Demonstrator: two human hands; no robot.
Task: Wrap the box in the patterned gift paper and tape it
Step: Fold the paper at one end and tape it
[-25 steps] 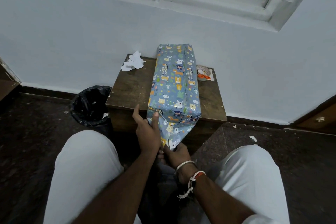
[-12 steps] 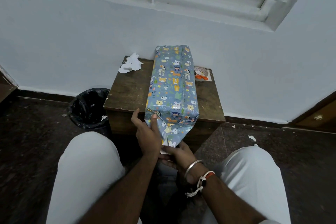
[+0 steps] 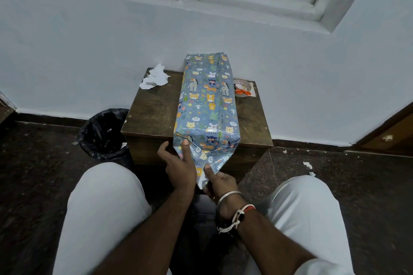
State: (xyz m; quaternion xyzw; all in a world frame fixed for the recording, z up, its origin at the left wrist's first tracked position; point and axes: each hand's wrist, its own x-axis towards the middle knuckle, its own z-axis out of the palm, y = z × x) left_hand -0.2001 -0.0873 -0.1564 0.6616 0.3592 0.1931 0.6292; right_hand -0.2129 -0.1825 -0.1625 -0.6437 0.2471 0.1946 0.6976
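A long box wrapped in blue animal-patterned gift paper (image 3: 206, 100) lies lengthwise on a small wooden table (image 3: 152, 114), its near end over the front edge. Loose paper at that end hangs down in a pointed flap (image 3: 212, 161). My left hand (image 3: 180, 164) presses the left side of the near end with a straight finger, thumb spread out. My right hand (image 3: 220, 182) pinches the flap's tip between thumb and fingers just below the table edge. A tape roll (image 3: 242, 87) with orange-handled scissors (image 3: 243, 91) on it sits at the table's back right.
Crumpled white paper scraps (image 3: 154, 79) lie at the table's back left. A black-lined bin (image 3: 104, 133) stands on the floor to the left. My knees in pale trousers flank the table; small scraps dot the dark floor at right (image 3: 308, 165). A white wall stands behind.
My right hand has shifted slightly right along the flap's tip, with the thumb now on top of the paper. The left hand keeps pressing the near end.
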